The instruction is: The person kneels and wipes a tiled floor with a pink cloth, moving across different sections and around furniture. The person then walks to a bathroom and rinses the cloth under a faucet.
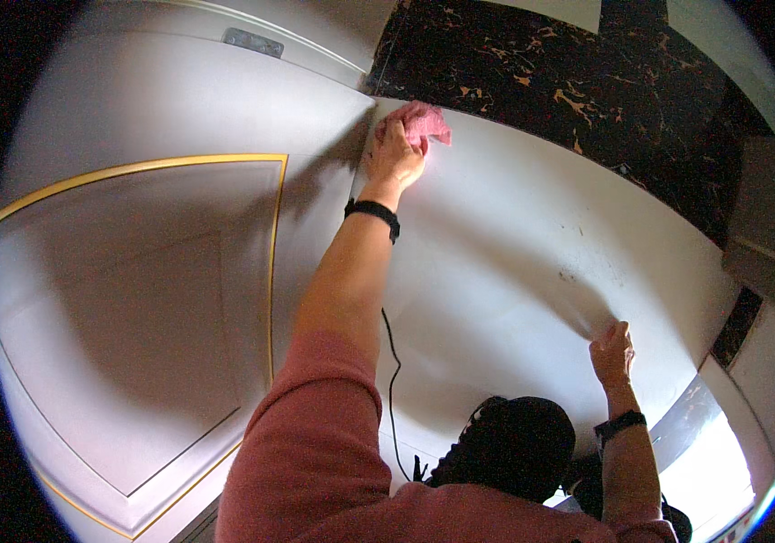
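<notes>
My left hand (398, 155) grips a crumpled pink cloth (421, 122) against the white flat surface (496, 197). The cloth lies in the corner where this surface meets a white panel and a dark marble-patterned band. A black band (375, 216) circles my left wrist. Lower right, my right hand (611, 353) is at the same surface with its fingers curled. Whether it holds anything is hidden. Another black band (620, 426) is on that wrist. Small dark marks (567, 277) spot the surface between my hands.
Gold trim (279, 271) frames the white panel (150, 292) at left, and a metal plate (254, 43) sits above it. Dark marble-patterned material (564, 95) spans the top. A thin black cord (394, 380) hangs near my left arm. A black rounded shape (516, 441) is below.
</notes>
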The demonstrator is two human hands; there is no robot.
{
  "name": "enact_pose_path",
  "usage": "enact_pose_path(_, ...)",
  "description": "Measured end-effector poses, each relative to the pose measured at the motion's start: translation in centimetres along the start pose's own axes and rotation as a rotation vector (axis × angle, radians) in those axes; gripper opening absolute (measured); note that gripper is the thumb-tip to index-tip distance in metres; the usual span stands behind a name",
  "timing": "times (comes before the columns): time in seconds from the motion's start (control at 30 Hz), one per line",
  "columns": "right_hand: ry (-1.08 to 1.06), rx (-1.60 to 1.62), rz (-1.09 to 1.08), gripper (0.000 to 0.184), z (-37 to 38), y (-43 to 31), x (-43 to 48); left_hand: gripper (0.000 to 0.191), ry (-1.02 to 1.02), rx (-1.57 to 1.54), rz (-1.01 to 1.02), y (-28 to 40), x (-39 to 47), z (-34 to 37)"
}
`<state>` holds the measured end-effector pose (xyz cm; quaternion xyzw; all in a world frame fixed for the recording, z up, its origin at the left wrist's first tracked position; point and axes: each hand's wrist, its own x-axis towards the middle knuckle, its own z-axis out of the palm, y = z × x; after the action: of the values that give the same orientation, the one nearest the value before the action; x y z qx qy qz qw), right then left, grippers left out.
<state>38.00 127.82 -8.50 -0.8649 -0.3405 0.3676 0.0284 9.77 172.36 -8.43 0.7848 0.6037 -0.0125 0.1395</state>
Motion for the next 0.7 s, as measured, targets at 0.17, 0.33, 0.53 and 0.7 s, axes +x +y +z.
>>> enact_pose_path(0.17,0.041,-0.07,-0.128,0.036,0.1,0.3,0.0,0.063,-0.207,0.011,-0.225,0.2,3.9,-1.0)
enact_pose_path(0.33,0.003,0.017,-0.025,0.034,-0.3,0.0,0.2,0.06,-0.198,0.074,-0.233,0.0,2.0,-1.5)
enact_pose_path(0.53,-0.026,0.008,0.0,0.037,-0.7,-0.3,0.3,0.055,-0.178,0.056,-0.193,-0.3,2.0,-1.2)
enact_pose_path(0.7,-0.008,-0.037,-0.03,0.037,-0.3,-0.2,0.3,0.038,0.077,0.084,0.126,-0.9,-3.0,0.9)
